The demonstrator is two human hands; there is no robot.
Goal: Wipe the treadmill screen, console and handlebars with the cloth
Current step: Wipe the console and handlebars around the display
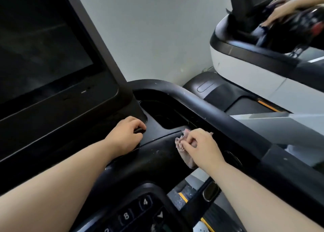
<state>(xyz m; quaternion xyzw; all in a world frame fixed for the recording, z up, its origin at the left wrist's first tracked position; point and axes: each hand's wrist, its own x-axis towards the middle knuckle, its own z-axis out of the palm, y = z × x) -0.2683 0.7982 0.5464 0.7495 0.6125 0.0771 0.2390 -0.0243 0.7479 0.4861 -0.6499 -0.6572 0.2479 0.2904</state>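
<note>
You're on the console step right now: your right hand (199,145) has the pinkish cloth (181,145) bunched under curled fingers, pressed onto the console (157,154) just beside the tray recess (163,117). Your left hand (126,135) is braced on the console with its fingers curled over the lip below the screen (43,56); can't tell if it's actually gripping anything. Next I'd guess you sweep along the dusty-looking deck, then go up onto the handlebar (210,105), which needs the cloth wrapped round it. The recess is too dark to tell, but I see nothing in it.
</note>
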